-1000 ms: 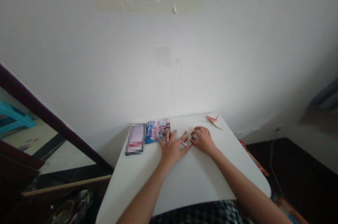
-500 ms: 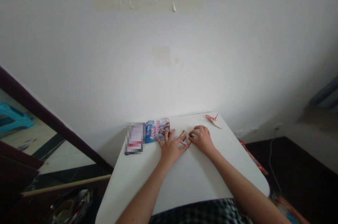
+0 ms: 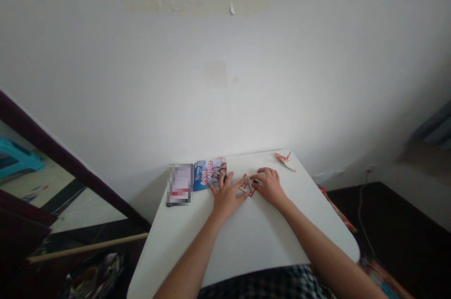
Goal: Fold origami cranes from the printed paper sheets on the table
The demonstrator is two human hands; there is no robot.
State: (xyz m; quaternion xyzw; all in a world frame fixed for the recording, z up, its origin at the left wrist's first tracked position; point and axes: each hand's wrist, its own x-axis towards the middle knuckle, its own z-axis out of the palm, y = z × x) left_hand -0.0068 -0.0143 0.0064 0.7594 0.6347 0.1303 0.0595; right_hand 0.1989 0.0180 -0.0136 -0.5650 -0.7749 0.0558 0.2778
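The left hand lies spread on the white table, its index fingertip just beside a small folded red-and-white paper. The right hand curls, fingertips pinching that paper's right side. Farther along the table lie a blue printed card, a blurred-out rectangular object and an origami crane

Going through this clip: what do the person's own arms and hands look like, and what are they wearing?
The left forearm and right forearm are bare, with no sleeves or watch showing. The left hand and right hand wear no gloves. A dark checked garment shows at the person's front.
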